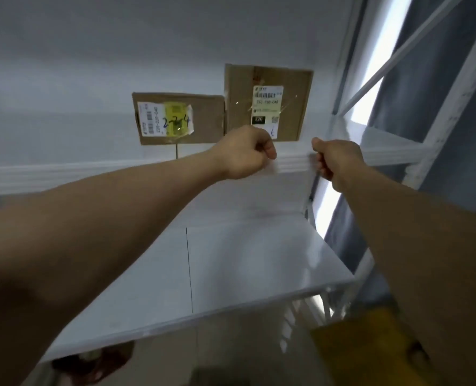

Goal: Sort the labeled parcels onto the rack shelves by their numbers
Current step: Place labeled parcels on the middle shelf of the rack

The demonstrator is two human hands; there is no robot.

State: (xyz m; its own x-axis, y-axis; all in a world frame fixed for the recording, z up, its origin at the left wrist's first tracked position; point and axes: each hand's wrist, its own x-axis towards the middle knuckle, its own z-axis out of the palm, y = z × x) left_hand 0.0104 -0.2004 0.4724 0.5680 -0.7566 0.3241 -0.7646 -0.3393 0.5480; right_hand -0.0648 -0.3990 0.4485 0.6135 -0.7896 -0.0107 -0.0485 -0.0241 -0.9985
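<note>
Left hand: fingers curled into a fist, nothing held, raised at the upper shelf front edge. Right hand: likewise fisted, nothing held, near the left. Taller parcel: upright on upper shelf, white label. Shorter parcel: just beside it, handwritten "2-2-4". Lower shelf: white, beneath.

Two parcels at twelve o'clock: low parcel, tall parcel. Two hands: left hand, right hand. Two shelves, upper shelf and lower shelf; one yellow box at five o'clock.
</note>
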